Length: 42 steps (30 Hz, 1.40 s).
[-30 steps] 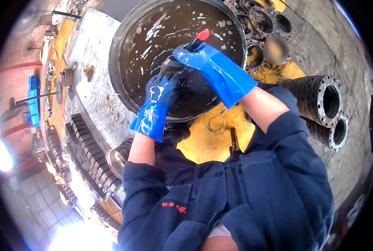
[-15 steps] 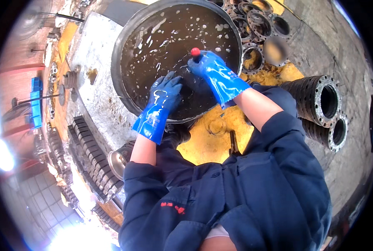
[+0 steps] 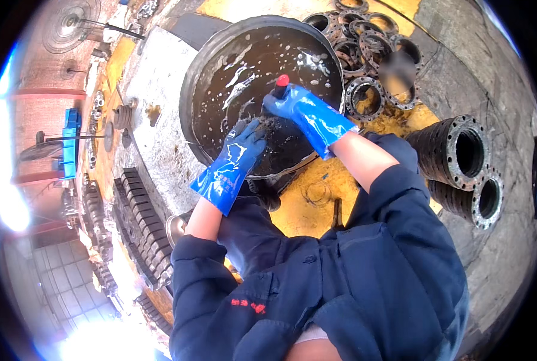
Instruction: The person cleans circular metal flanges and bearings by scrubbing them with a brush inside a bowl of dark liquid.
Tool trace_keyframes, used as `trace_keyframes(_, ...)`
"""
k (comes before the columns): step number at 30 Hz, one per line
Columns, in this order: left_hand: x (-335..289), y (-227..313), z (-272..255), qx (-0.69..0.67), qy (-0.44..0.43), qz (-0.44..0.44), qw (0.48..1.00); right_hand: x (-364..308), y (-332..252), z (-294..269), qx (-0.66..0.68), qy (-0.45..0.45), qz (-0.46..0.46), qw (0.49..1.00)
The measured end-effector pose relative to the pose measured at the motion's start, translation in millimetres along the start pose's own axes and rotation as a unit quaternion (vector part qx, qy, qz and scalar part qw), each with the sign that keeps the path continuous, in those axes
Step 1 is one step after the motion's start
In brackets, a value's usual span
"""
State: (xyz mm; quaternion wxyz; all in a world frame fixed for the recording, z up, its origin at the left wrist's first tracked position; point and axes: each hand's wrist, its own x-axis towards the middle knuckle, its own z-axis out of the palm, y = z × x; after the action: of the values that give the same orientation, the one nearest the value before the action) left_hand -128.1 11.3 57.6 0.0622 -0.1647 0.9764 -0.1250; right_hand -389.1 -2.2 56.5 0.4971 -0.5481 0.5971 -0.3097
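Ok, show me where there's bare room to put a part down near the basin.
Free: the pale concrete slab left of the basin, and the yellow floor between the basin and the stacked black flanges. Crowded: the loose rings beyond the basin; inside it, the left hand and the right hand, which grips a red-tipped tool.

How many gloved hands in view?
2. The left hand is on a dark part at the near edge of the basin. The right hand grips a red-tipped tool over the dark liquid.
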Motion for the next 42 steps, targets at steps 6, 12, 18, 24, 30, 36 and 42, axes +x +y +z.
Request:
trace_keyframes(6,10,13,6,-0.399,0.086,-0.271,0.872,-34,-22,7,0.301,-0.147,-0.113,0.935)
trace_keyframes(12,20,-12,-2,-0.035,0.065,-0.032,0.997,25,48,20,0.058,0.057,-0.023,0.996)
trace_keyframes(18,-3,0,21,-0.008,-0.025,-0.002,1.0,16,34,21,-0.187,0.124,0.063,0.972)
trace_keyframes(24,25,14,41,-0.19,-0.095,-0.182,0.96,11,-2,13,0.156,-0.106,-0.009,0.982)
trace_keyframes(30,29,23,54,-0.19,-0.034,-0.155,0.969,-7,-20,-1,0.021,-0.127,-0.08,0.989)
trace_keyframes(36,34,13,31,-0.15,-0.059,-0.082,0.984,-4,-29,-15,0.126,-0.078,-0.051,0.988)
trace_keyframes(42,40,17,17,-0.086,-0.063,-0.063,0.992,27,26,12,-0.067,-0.012,-0.1,0.993)
